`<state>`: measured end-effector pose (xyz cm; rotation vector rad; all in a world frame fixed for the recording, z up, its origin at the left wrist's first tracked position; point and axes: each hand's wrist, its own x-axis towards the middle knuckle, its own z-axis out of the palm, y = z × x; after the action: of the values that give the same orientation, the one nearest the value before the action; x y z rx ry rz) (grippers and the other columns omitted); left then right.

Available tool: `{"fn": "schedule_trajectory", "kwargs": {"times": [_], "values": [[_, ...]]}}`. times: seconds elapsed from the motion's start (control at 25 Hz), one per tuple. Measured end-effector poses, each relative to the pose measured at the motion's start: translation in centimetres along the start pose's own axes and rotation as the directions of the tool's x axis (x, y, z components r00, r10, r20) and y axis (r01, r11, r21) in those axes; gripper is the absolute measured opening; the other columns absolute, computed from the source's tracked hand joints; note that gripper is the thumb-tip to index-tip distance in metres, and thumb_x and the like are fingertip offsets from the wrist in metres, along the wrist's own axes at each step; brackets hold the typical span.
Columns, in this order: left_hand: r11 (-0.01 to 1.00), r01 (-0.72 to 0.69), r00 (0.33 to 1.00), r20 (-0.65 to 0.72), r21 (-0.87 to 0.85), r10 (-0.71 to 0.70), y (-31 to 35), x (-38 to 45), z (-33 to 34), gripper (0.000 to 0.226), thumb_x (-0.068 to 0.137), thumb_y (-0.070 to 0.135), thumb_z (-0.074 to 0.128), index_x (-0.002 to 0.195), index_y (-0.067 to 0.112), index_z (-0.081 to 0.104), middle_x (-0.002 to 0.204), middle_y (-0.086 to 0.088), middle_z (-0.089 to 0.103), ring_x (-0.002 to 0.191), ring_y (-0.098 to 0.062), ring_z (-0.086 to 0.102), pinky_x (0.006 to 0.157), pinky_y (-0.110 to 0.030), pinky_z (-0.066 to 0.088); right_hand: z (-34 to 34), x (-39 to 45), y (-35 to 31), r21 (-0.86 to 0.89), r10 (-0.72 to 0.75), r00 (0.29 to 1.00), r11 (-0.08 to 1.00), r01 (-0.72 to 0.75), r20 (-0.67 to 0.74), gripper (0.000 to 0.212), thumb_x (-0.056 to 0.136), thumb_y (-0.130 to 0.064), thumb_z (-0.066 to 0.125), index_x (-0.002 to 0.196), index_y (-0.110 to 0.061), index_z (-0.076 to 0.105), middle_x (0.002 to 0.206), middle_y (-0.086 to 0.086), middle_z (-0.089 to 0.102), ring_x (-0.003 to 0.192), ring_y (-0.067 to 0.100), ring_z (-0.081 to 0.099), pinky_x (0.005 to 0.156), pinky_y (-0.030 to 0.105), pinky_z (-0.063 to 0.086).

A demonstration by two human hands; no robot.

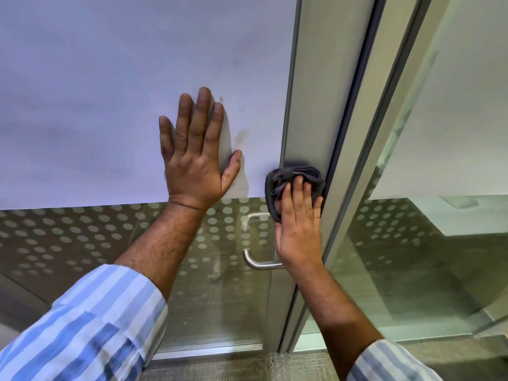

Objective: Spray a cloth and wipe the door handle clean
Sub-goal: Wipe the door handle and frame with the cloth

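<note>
Head view: right hand (298,232) flat, pressing cloth (294,178) on door frame (308,105).

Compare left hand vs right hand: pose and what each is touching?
The left hand lies flat, fingers spread, bare against the frosted door panel; the right hand presses a grey cloth onto the metal door frame. Left sits higher and away from the door handle; right is just above it. Both have palms turned to the door.

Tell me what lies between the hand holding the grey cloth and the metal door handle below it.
Nothing. In the head view, the right hand presses the grey cloth on the door frame above the handle; its wrist overlaps the handle's inner end.
</note>
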<state>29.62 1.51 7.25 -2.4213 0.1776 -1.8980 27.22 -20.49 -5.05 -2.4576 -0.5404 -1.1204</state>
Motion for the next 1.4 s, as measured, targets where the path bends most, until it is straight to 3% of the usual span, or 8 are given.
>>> {"fn": "schedule_trajectory", "kwargs": {"times": [0.32, 0.56, 0.68, 0.8, 0.92, 1.0, 1.12, 1.4], "values": [[1.0, -0.001, 1.0, -0.013, -0.01, 0.001, 0.1, 0.0, 0.1, 0.079, 0.105, 0.052, 0.055, 0.168, 0.013, 0.029, 0.171, -0.019, 0.033, 0.16, -0.042, 0.023, 0.135, -0.048, -0.006, 0.1, -7.1, 1.6, -0.038, -0.019, 0.946, 0.999, 0.033, 0.325, 0.091, 0.097, -0.01, 0.064, 0.169, -0.021, 0.009, 0.179, -0.007, -0.01, 0.164, 0.009, -0.012, 0.134, 0.042, 0.001], [1.0, 0.0, 1.0, -0.005, -0.001, 0.0, 0.1, 0.1, -0.1, 0.081, 0.106, 0.053, 0.054, 0.17, 0.014, 0.026, 0.172, -0.019, 0.032, 0.16, -0.042, 0.023, 0.136, -0.048, -0.006, -4.8, -6.3, 1.6, 0.238, 0.093, 0.877, 0.944, -0.228, 0.47, 0.043, 0.106, -0.017, 0.056, 0.147, -0.027, 0.062, 0.156, -0.007, 0.06, 0.141, 0.009, 0.056, 0.125, 0.035, 0.039], [1.0, 0.005, 1.0, -0.001, -0.003, -0.005, 0.2, 0.1, -0.1, 0.08, 0.105, 0.052, 0.054, 0.17, 0.013, 0.027, 0.171, -0.019, 0.033, 0.16, -0.042, 0.023, 0.135, -0.047, -0.008, -8.3, -4.7, 1.6, 0.632, 0.29, 0.756, 0.42, -0.651, 0.586, 0.043, 0.11, -0.004, 0.048, 0.121, -0.034, 0.077, 0.097, 0.002, 0.073, 0.07, 0.014, 0.065, 0.065, 0.024, 0.057], [1.0, 0.003, 1.0, -0.007, 0.006, -0.003, 0.1, 0.1, -0.1, 0.08, 0.105, 0.052, 0.056, 0.169, 0.013, 0.028, 0.171, -0.019, 0.034, 0.16, -0.042, 0.023, 0.136, -0.046, -0.008, -11.1, -4.1, 1.1, 0.867, 0.443, 0.811, 0.131, -0.48, 0.382, 0.042, 0.11, -0.004, 0.044, 0.121, -0.028, 0.077, 0.075, 0.001, 0.071, 0.054, 0.014, 0.063, 0.046, 0.023, 0.051], [1.0, 0.003, 1.0, -0.012, 0.002, -0.003, 0.1, 0.0, -0.2, 0.079, 0.104, 0.051, 0.057, 0.168, 0.013, 0.031, 0.171, -0.02, 0.037, 0.16, -0.041, 0.023, 0.136, -0.047, -0.007, -11.2, -3.1, 0.6, 0.851, 0.535, 0.841, 0.476, -0.224, -0.077, 0.039, 0.11, -0.009, 0.049, 0.146, -0.017, 0.064, 0.119, -0.005, 0.079, 0.1, 0.009, 0.076, 0.077, 0.028, 0.065], [1.0, 0.002, 1.0, -0.006, 0.01, -0.002, 0.1, 0.2, -0.2, 0.078, 0.105, 0.051, 0.056, 0.168, 0.012, 0.031, 0.17, -0.021, 0.038, 0.159, -0.042, 0.024, 0.135, -0.047, -0.006, -9.2, -1.9, 1.0, 0.567, 0.298, 0.908, 0.819, -0.085, -0.296, 0.052, 0.106, -0.001, 0.054, 0.157, -0.007, 0.049, 0.153, 0.014, 0.062, 0.139, 0.031, 0.062, 0.113, 0.048, 0.053], [1.0, 0.002, 1.0, 0.002, 0.004, -0.002, 0.2, 0.2, -0.3, 0.077, 0.105, 0.051, 0.055, 0.167, 0.012, 0.032, 0.17, -0.022, 0.04, 0.159, -0.042, 0.025, 0.135, -0.05, -0.002, -4.9, -0.7, 1.1, 0.266, 0.003, 1.0, 0.964, 0.004, -0.025, 0.077, 0.093, 0.007, 0.067, 0.161, -0.011, 0.036, 0.17, 0.006, 0.035, 0.161, 0.028, 0.028, 0.13, 0.054, 0.026], [1.0, 0.006, 1.0, -0.014, 0.013, -0.005, 0.1, -0.1, 0.0, 0.077, 0.104, 0.05, 0.058, 0.166, 0.012, 0.034, 0.168, -0.022, 0.042, 0.158, -0.042, 0.026, 0.135, -0.049, -0.003, -0.3, -6.6, 0.9, 0.147, -0.204, 0.92, 0.976, 0.163, 0.334, 0.075, 0.079, 0.003, 0.072, 0.151, -0.016, 0.059, 0.158, -0.001, 0.058, 0.141, 0.023, 0.059, 0.126, 0.044, 0.031]]}}
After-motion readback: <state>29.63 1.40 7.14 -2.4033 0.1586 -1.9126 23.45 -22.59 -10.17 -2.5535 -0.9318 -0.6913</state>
